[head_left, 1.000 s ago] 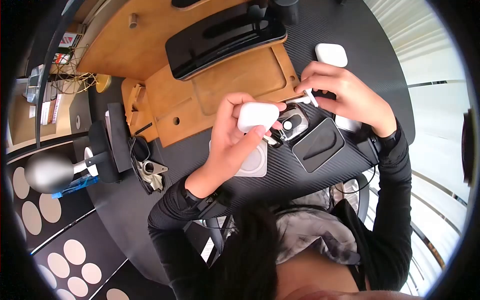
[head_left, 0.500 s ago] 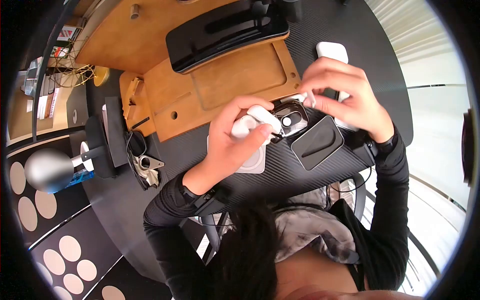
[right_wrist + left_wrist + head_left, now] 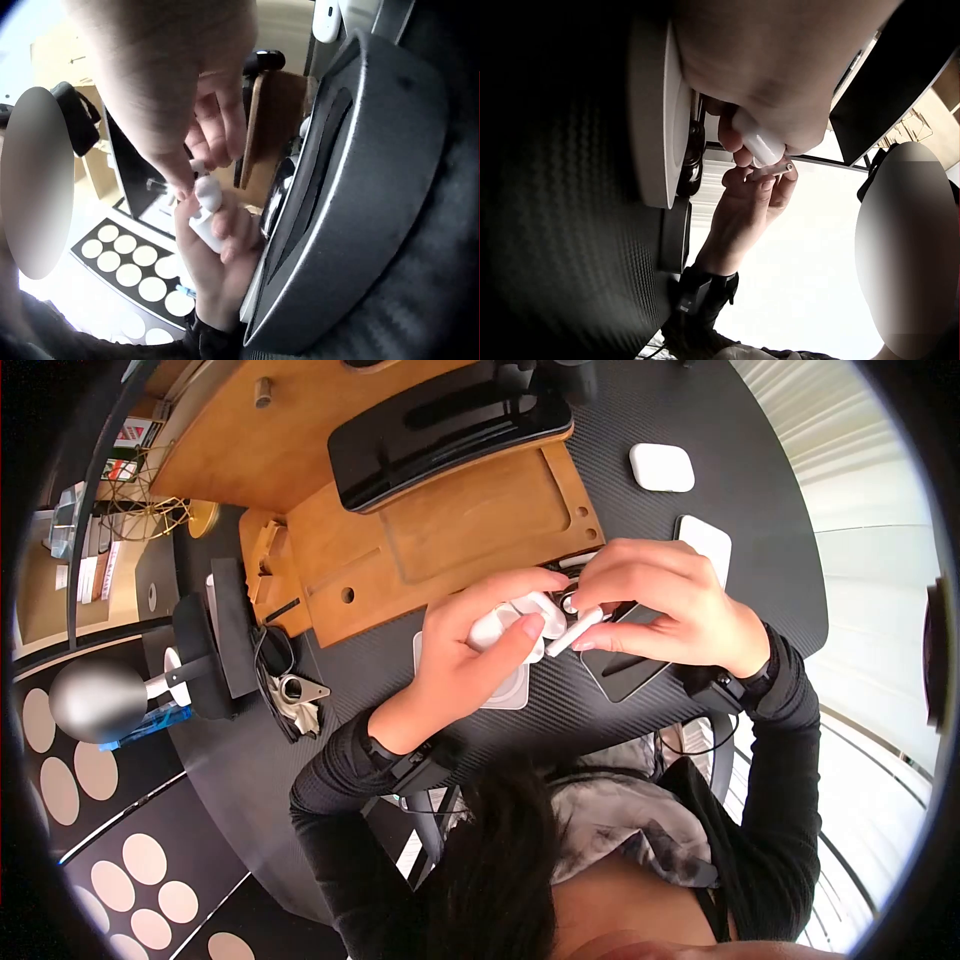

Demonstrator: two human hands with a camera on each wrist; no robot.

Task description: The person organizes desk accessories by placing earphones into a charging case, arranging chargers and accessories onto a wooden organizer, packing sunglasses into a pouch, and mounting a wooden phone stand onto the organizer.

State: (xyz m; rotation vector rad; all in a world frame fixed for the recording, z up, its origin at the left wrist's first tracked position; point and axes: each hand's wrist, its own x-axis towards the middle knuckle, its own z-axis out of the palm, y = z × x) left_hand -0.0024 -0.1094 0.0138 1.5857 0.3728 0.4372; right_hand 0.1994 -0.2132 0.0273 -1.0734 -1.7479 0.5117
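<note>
The right hand (image 3: 665, 610) pinches a white earbud (image 3: 574, 632) between thumb and fingertips, its stem slanting down and away from the fingers; the left hand (image 3: 470, 650) curls around an open white charging case (image 3: 505, 625), thumb pressed on its near face, lid tipped back toward the wooden tray (image 3: 450, 540); earbud and case are touching or nearly so, held just above the black desk (image 3: 620, 730). From the right wrist view the earbud tip appears to meet the case's mouth, though whether it is seated cannot be told. To do this well, the case should probably be held steady and level while the stem lines up straight with its socket, then eased in without force; a crooked entry could jam or drop the bud. Beneath the left hand lies a flat white charging pad (image 3: 505, 690); under the right hand sits a dark grey stand (image 3: 620, 670); a second, closed white case (image 3: 662, 467) rests well apart toward the far edge, with a white rectangular block (image 3: 706, 540) nearer; a glossy black slab (image 3: 450, 425) rests at the far side of the tray.
</note>
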